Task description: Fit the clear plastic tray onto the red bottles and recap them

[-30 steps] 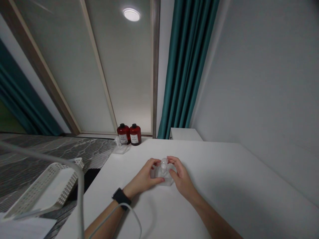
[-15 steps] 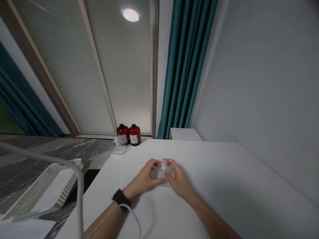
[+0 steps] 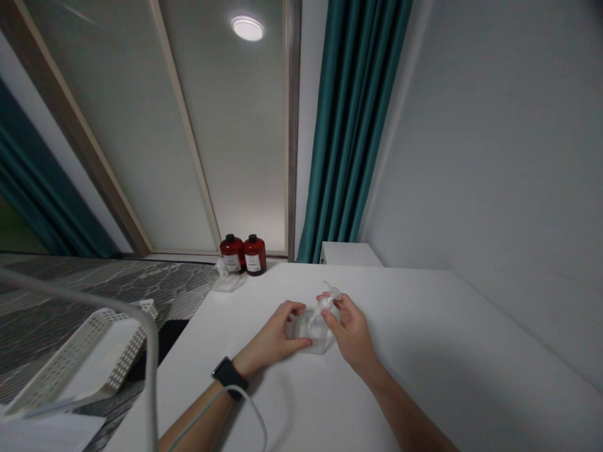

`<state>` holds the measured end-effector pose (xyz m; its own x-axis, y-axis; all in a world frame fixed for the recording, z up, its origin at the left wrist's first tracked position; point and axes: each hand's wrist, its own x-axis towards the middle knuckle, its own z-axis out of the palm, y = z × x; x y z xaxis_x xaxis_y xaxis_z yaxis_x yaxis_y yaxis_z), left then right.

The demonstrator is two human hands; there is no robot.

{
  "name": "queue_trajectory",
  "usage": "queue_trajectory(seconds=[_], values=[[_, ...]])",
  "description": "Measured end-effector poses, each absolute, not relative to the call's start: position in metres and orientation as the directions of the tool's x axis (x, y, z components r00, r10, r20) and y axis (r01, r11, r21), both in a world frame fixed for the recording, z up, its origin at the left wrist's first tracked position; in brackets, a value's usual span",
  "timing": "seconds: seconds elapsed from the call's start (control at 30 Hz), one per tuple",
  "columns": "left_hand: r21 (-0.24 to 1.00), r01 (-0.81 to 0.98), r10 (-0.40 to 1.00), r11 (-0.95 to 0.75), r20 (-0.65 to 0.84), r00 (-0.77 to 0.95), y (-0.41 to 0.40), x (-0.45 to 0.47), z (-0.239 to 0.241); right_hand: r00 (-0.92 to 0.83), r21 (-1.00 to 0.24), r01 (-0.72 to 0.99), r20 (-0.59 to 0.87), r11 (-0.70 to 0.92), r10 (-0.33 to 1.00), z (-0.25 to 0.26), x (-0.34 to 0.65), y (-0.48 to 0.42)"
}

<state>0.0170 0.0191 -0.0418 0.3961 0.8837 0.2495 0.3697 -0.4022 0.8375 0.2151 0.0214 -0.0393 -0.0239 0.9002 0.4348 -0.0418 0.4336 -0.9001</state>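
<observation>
A clear, squat bottle [image 3: 316,343] stands on the white table [image 3: 391,351] in front of me. My left hand [image 3: 277,333] is closed around its left side, thumb at the front and fingers behind. With my right hand [image 3: 352,331] I pinch a translucent pump head [image 3: 326,302] between thumb and fingers. The pump tilts to the right above the bottle, its spout pointing up and left. Whether its lower end still sits inside the bottle, I cannot tell.
Two dark red bottles [image 3: 255,256] with black caps stand at the table's far left corner, beside another clear pump bottle [image 3: 227,282]. A white perforated basket [image 3: 120,367] sits lower left. A pale cable [image 3: 151,376] crosses the left foreground.
My right hand has moved up and to the right with the pump head, which went from upright to tilted. My left hand has stayed on the bottle.
</observation>
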Motion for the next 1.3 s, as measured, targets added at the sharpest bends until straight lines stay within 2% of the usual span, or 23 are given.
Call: queue_trajectory(seconds=[0.23, 0.63, 1.07, 1.3], values=[[0.833, 0.376, 0.885, -0.405, 0.254, 0.39, 0.02, 0.015, -0.045, 0.132, -0.915, -0.171, 0.346, 0.366, 0.929, -0.036, 0.215, 0.025], [0.827, 0.384, 0.884, -0.41, 0.256, 0.392, 0.02, 0.016, -0.047, 0.126, -0.945, -0.245, 0.191, 0.218, 0.973, -0.04, 0.216, 0.03], [0.824, 0.368, 0.875, -0.431, 0.282, 0.393, 0.02, 0.016, -0.044, 0.103, -0.913, -0.368, 0.149, 0.177, 0.984, -0.042, 0.229, 0.04], [0.816, 0.379, 0.875, -0.437, 0.287, 0.391, 0.019, 0.017, -0.042, 0.106, -0.936, -0.295, 0.166, 0.19, 0.98, -0.043, 0.233, 0.044]])
